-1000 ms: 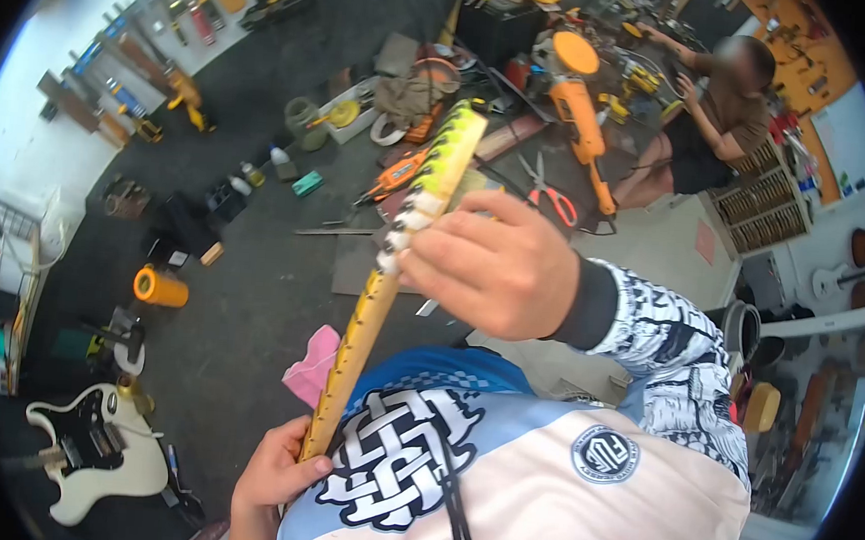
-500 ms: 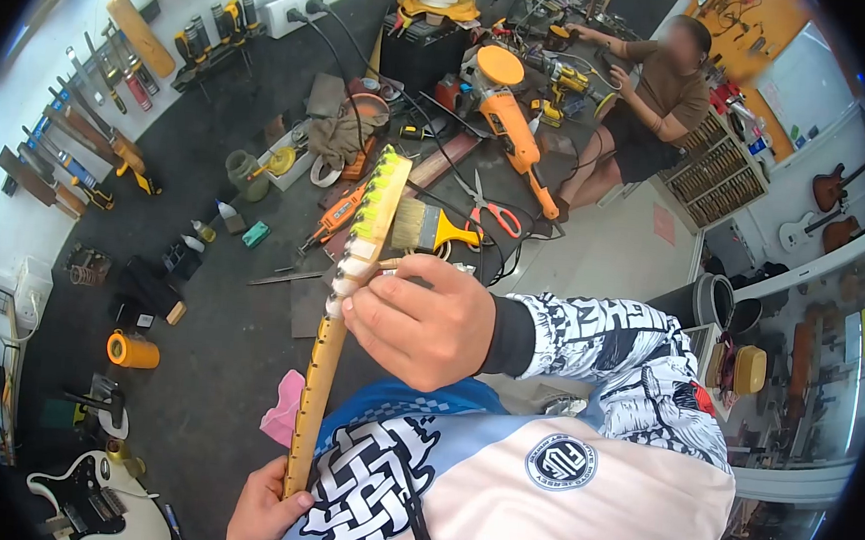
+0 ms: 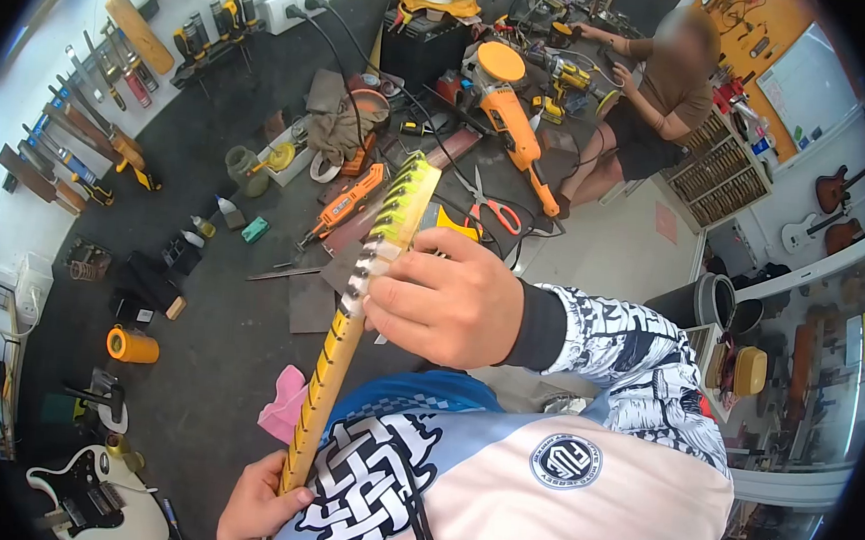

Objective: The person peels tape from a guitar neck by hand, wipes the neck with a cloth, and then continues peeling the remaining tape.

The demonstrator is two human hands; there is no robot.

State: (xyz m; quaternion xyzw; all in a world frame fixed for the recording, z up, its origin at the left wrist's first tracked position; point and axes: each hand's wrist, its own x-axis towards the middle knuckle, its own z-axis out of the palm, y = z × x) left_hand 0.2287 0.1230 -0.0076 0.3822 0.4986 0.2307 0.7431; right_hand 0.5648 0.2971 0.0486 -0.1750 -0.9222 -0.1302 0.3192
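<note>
A long, slim guitar neck (image 3: 325,383) slants up from my lap, with dark fret lines across its yellowish face. Toward its far end the surface turns bright yellow-green with black marks. My left hand (image 3: 261,502) is wrapped round the near end, thumb on the side facing me. Around the middle, the fingers of my right hand (image 3: 458,300) are pressed together at the neck's edge, beside a whitish patch (image 3: 377,256). Whatever is between those fingertips is hidden. Behind this hand, a brush (image 3: 453,223) with a yellow handle is partly covered.
On the dark bench (image 3: 218,325) lie an orange rotary tool (image 3: 350,202), red-handled scissors (image 3: 497,212), an orange angle tool (image 3: 511,125) and a pink cloth (image 3: 286,400). A white electric guitar (image 3: 115,504) rests at lower left. Another person (image 3: 665,96) sits at the far right.
The neck's far end has swung right and now covers much of the brush. My right hand has moved slightly right and up with it. My left hand keeps its hold, shifted slightly left.
</note>
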